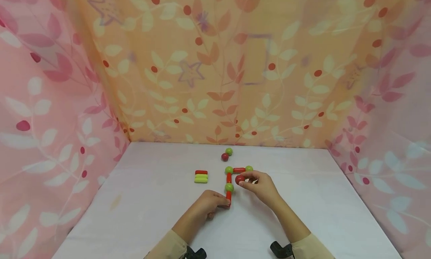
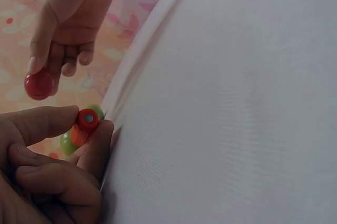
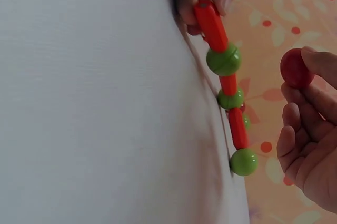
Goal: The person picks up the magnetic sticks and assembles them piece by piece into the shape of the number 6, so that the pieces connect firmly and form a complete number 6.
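Observation:
My left hand [image 1: 206, 206] pinches the near end of a red rod [image 1: 228, 196] between thumb and finger. The free end of that rod, with a small grey disc in it, faces the left wrist view. This rod belongs to a joined chain of red rods and green balls: a green ball [image 1: 229, 187], another red rod [image 1: 229, 178], a corner green ball [image 1: 229, 170], then a red rod [image 1: 239, 170] running right to an end green ball [image 1: 249, 169]. Beside the chain, my right hand [image 1: 264, 187] holds a red ball [image 3: 296, 68] in its fingertips, apart from the rods.
Left of the chain, one red rod [image 1: 201, 172] and two yellow-green rods [image 1: 201, 178] lie side by side. Behind the chain sit a loose red ball [image 1: 225, 157] and a green ball [image 1: 229, 151]. Patterned cloth walls [image 1: 215, 64] bound the white table [image 1: 151, 214].

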Motion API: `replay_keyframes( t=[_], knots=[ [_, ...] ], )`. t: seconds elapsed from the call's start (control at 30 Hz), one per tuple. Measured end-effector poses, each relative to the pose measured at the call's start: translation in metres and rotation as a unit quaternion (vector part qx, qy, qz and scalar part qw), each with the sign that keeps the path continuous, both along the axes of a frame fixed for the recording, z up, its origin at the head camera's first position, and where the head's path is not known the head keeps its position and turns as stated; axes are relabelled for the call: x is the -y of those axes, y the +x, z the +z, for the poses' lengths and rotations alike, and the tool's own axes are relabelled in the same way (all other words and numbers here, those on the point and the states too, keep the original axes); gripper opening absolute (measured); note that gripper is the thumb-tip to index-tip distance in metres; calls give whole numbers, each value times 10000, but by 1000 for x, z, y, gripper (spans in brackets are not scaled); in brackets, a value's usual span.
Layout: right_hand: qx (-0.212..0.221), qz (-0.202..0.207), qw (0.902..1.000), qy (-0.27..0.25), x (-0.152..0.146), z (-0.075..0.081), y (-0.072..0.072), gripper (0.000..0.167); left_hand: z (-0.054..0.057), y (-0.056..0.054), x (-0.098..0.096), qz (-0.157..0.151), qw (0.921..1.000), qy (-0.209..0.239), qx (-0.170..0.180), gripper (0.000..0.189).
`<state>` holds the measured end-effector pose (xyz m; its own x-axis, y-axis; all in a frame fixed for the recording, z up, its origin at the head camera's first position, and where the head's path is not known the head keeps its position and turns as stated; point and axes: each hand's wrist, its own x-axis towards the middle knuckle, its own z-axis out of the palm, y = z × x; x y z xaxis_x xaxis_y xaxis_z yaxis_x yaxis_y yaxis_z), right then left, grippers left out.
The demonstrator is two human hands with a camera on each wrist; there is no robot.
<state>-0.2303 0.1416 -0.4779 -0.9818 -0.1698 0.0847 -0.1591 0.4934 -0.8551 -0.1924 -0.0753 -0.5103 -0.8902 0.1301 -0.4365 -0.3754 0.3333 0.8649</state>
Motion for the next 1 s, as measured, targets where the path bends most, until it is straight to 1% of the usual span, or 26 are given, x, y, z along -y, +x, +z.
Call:
replay_keyframes(
  t=[0.13, 0.33, 0.53, 0.63, 0.77, 0.87, 1.0],
  knots=[
    [346, 57, 9994, -28, 0, -9, 9, 35, 1, -3, 1, -36, 10000, 62, 30, 19],
    [608, 139, 9980, -50, 2, -16, 18, 36, -2, -9, -2, -3, 9999, 65, 81, 25],
    [862, 327, 9956, -177, -1, -22, 22, 39, -6, -16, -5, 90, 9997, 190, 149, 29],
    [954, 359, 9945, -235, -1, -26, 23, 39, -6, -18, -6, 108, 9995, 246, 188, 29],
    [1095, 387, 9923, -440, 1, -29, 25, 38, -3, -21, -5, 132, 9998, 87, 130, 30],
    [1331, 425, 9881, -640, 2, -30, 26, 38, -1, -24, -4, 210, 9997, -101, 107, 30],
    [1619, 466, 9830, -730, 4, -33, 28, 37, -1, -26, -1, 262, 9995, -143, 72, 30]
  ],
)
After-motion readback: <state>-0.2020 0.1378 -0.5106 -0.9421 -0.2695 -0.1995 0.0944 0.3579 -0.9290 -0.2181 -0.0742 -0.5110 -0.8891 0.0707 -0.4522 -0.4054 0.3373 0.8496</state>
